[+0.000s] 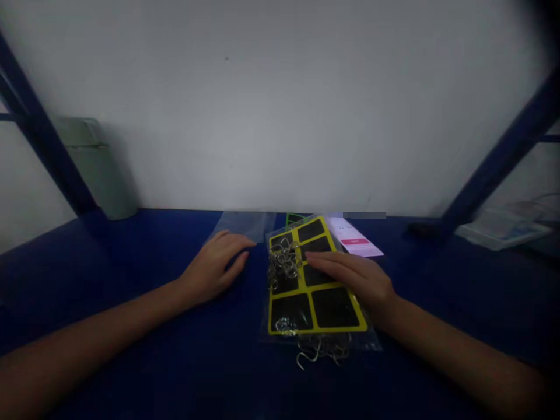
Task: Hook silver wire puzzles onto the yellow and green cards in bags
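Observation:
A clear plastic bag [291, 296] with a sheet of black panels in yellow borders lies tilted in front of me. Silvery metal hooks and chain [284, 261] show at its left side. My right hand [356, 277] holds the bag by its right edge, fingers stretched flat over the top and thumb hidden. More metal hooks [324, 348] stick out below the bag's near edge. To the left, my left hand [221, 262] rests on the blue table with fingers and thumb apart, holding nothing. Beyond its fingertips lies another clear plastic bag [247, 223].
A phone with a lit screen [356, 238] lies behind the yellow-bordered sheet, beside a partly covered green-edged sheet [295, 219]. At the back left stands a pale green bin [102, 175]. Blue posts [490, 157] rise on both sides, with a white tray [503, 227] at right.

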`<state>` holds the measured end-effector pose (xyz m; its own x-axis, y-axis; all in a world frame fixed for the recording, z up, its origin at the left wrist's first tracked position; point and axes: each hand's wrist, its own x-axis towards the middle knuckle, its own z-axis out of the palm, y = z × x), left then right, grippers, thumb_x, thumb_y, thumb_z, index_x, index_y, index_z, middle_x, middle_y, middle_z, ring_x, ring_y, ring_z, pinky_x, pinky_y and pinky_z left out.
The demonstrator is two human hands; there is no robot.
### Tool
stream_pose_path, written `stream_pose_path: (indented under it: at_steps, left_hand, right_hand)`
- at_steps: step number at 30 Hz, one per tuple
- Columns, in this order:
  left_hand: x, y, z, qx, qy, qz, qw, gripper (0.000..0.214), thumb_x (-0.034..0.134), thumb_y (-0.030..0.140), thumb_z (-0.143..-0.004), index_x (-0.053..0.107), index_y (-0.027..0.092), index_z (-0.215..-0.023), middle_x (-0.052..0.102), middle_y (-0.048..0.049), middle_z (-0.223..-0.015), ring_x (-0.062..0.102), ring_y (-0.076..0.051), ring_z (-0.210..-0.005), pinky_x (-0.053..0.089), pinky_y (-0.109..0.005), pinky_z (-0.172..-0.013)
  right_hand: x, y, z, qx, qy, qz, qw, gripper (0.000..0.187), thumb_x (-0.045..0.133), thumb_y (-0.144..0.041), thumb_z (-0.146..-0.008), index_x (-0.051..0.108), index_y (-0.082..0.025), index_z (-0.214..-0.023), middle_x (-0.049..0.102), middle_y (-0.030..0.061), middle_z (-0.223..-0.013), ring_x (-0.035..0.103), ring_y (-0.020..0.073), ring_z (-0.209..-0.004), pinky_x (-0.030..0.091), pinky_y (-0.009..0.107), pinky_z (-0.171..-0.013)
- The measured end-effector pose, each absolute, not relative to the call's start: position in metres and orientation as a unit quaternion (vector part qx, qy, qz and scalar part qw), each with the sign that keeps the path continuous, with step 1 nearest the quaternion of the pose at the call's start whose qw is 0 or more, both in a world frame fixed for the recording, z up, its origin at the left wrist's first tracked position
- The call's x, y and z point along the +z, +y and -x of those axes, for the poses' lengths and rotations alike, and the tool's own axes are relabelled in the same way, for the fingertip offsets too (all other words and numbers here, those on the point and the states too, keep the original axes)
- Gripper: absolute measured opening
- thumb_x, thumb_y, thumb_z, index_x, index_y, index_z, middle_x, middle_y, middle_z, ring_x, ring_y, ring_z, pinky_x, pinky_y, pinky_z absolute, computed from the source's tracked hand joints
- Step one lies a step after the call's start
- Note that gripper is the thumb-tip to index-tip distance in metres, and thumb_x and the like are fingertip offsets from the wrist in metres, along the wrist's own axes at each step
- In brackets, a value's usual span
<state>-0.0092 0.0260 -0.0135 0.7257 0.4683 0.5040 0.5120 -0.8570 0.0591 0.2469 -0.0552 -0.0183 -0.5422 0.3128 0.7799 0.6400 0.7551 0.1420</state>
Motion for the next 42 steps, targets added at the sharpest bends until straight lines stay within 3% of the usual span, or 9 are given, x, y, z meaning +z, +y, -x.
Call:
stream_pose_path:
  at_steps: [5,11,18,24,29,38,42]
  left_hand:
    - [-0.012,0.017,0.006,-0.232,-0.192,0.952,0.052,0.033,0.037,0.017,-0.086,0.038,0.018,-0.119,0.049,-0.0056,-0.12,0.042,-0.015,-0.112,0.026,-0.042,-0.1]
    - [-0.002,0.013,0.006,-0.198,-0.137,0.962,0.131,0.044,0.04,0.012,-0.084,0.031,0.018,-0.127,0.037,-0.0071,-0.131,0.031,-0.017,-0.122,0.025,-0.044,-0.1]
    - [0.004,0.008,0.005,-0.205,-0.077,0.954,0.207,0.037,0.041,0.022,-0.087,0.038,0.013,-0.122,0.045,-0.0094,-0.125,0.035,-0.021,-0.12,0.027,-0.045,-0.099]
    - [0.002,0.006,0.007,-0.22,-0.054,0.945,0.235,0.034,0.03,0.013,-0.089,0.039,0.012,-0.122,0.045,-0.0096,-0.125,0.037,-0.017,-0.119,0.029,-0.04,-0.099]
    - [0.002,0.007,0.008,-0.228,-0.041,0.941,0.248,0.033,0.031,0.014,-0.089,0.042,0.01,-0.12,0.047,-0.0112,-0.123,0.041,-0.017,-0.116,0.032,-0.039,-0.097]
    - [0.0,0.011,0.011,-0.26,-0.051,0.931,0.252,0.031,0.031,0.015,-0.088,0.043,0.01,-0.116,0.052,-0.0129,-0.118,0.047,-0.019,-0.11,0.036,-0.043,-0.092]
    - [-0.002,0.011,0.012,-0.254,-0.06,0.934,0.244,0.031,0.027,0.014,-0.089,0.044,0.012,-0.115,0.052,-0.0129,-0.118,0.045,-0.019,-0.112,0.037,-0.042,-0.091]
  right_hand:
    - [-0.023,-0.056,-0.249,-0.161,-0.84,0.324,0.404,0.033,0.035,-0.014,-0.085,0.046,-0.016,-0.116,0.059,0.0096,-0.106,0.055,0.0173,-0.098,0.05,0.034,-0.08]
    - [-0.02,-0.06,-0.244,-0.068,-0.817,0.365,0.442,0.027,0.041,-0.022,-0.083,0.051,-0.018,-0.108,0.061,0.0068,-0.1,0.058,0.0176,-0.093,0.049,0.033,-0.081]
    - [-0.014,-0.059,-0.234,-0.08,-0.831,0.319,0.448,0.024,0.043,-0.02,-0.082,0.053,-0.018,-0.104,0.064,0.0057,-0.095,0.06,0.0165,-0.088,0.052,0.03,-0.075]
    - [-0.01,-0.059,-0.228,-0.198,-0.856,0.267,0.396,0.023,0.044,-0.022,-0.082,0.056,-0.011,-0.099,0.067,0.0108,-0.088,0.063,0.0172,-0.078,0.052,0.03,-0.063]
    - [-0.012,-0.057,-0.234,-0.237,-0.871,0.253,0.349,0.027,0.043,-0.021,-0.083,0.054,-0.008,-0.103,0.065,0.0133,-0.095,0.062,0.0188,-0.08,0.051,0.031,-0.059]
    - [-0.014,-0.056,-0.245,-0.263,-0.879,0.281,0.281,0.041,0.04,-0.015,-0.082,0.039,-0.009,-0.122,0.051,0.0157,-0.119,0.052,0.0211,-0.103,0.049,0.035,-0.075]
    - [-0.014,-0.054,-0.247,-0.266,-0.893,0.273,0.24,0.043,0.04,-0.015,-0.081,0.04,-0.013,-0.123,0.051,0.0119,-0.12,0.053,0.0228,-0.1,0.048,0.039,-0.076]
